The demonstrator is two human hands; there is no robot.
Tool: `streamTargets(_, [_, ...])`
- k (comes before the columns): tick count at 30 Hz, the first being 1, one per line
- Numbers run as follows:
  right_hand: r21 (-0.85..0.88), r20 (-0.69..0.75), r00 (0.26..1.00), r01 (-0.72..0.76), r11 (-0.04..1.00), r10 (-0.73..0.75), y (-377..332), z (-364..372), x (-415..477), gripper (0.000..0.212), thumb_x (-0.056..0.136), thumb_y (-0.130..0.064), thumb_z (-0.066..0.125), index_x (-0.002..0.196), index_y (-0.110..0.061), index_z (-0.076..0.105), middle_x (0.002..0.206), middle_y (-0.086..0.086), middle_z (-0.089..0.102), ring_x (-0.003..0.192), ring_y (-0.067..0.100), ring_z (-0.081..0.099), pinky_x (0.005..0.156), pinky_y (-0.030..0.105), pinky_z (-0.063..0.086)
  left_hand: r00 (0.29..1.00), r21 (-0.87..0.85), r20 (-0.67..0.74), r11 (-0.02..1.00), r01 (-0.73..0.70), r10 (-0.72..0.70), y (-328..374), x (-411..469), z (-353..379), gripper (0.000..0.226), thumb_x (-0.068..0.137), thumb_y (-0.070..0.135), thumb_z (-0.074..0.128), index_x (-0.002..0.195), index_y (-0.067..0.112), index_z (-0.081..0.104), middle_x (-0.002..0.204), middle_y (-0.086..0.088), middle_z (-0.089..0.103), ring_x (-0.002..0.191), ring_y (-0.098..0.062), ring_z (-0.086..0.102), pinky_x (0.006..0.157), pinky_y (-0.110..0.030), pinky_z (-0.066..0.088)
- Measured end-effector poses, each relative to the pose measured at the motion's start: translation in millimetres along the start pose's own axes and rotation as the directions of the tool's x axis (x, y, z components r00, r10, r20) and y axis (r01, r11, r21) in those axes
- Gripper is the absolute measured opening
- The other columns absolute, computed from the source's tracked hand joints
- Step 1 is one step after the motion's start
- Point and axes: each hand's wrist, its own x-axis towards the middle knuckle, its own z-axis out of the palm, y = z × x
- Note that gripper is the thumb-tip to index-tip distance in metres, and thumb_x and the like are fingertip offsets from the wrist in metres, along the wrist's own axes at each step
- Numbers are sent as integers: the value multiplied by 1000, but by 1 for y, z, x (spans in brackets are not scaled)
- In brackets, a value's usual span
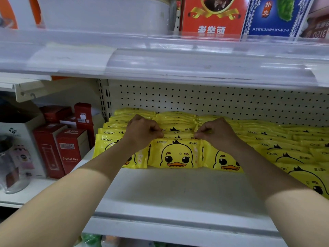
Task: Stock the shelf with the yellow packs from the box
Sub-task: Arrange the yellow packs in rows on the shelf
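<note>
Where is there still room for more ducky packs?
The bare white shelf front is free, between the front row of yellow packs and the shelf's front edge. Behind that row it is crowded, back toward the pegboard.

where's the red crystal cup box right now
In the head view, the red Crystal Cup box stands on the adjoining shelf at left, just left of the yellow packs, with a taller red box beside it.

My white shelf carries rows of yellow packs (duck faces forward), standing against its pegboard back.
</note>
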Motion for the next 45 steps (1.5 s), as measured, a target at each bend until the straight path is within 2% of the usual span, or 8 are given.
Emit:
streamTargets(6, [-83,-55,997,-51,995,46,10,-32,-6,14,82,-35,77,80,-21,78,86,0,73,91,21,67,87,39,53,998,217,-66,976,-3,18,-31,-1,-17,17,83,39,71,91,26,76,88,1,66,111,-21,42,91,-34,40])
streamTargets(11, [-30,-89,996,23,999,-26,4,-34,4,23,63,-72,65,72,-52,68,92,-3,71,97,23,63,90,42,52,989,7,-134,998,-58,59,-38,-8,-18,5,76,26,80,80,25,77,73,13,62,105,-23,50,88,-42,47])
streamTargets(19, [38,119,984,128,991,-131,-7,-2,6,16,72,-40,84,77,-48,70,83,-22,72,99,9,64,96,45,49,997,-36,-41,997,-61,60,-5,-1,-4,7,79,31,77,83,27,75,76,22,53,112,-18,40,94,-36,39])
streamTargets(26, [-19,154,987,50,999,-47,-5,-5,9,13,68,-52,80,74,-47,69,90,-21,71,105,13,62,97,44,49,993,-162,111,987,-22,40,-6,5,2,28,62,71,61,80,51,68,79,23,69,101,-20,60,93,-46,49])
streamTargets(34, [107,122,993,-13,994,0,-7,-6,4,10,75,-30,85,73,-30,75,62,-26,64,62,-13,59,55,7,38,1000,11,3,1000,-10,10,3,6,5,11,81,37,74,88,30,76,77,17,51,115,-18,39,97,-34,37])
streamTargets(39, [138,51,999,-2,990,-6,-7,-1,3,9,74,-30,85,74,-27,77,76,-15,72,71,-6,64,65,13,44,998,24,-57,999,-22,24,2,5,9,12,79,39,75,87,30,76,76,17,56,114,-17,40,96,-34,35])
streamTargets(43, [231,29,997,57,971,-65,-8,-7,6,8,78,-24,83,84,-21,78,82,-13,73,77,-9,63,72,6,43,993,-242,-84,968,62,-85,-8,7,5,9,74,42,79,78,39,72,85,18,67,114,-18,44,95,-36,39])
streamTargets(45, [208,-53,997,73,975,-63,-7,-4,13,10,76,-26,84,83,-30,77,82,-15,73,89,-3,64,87,21,46,984,-247,-142,967,67,-104,-7,12,4,8,76,39,78,83,39,73,89,16,69,115,-20,42,91,-33,36])
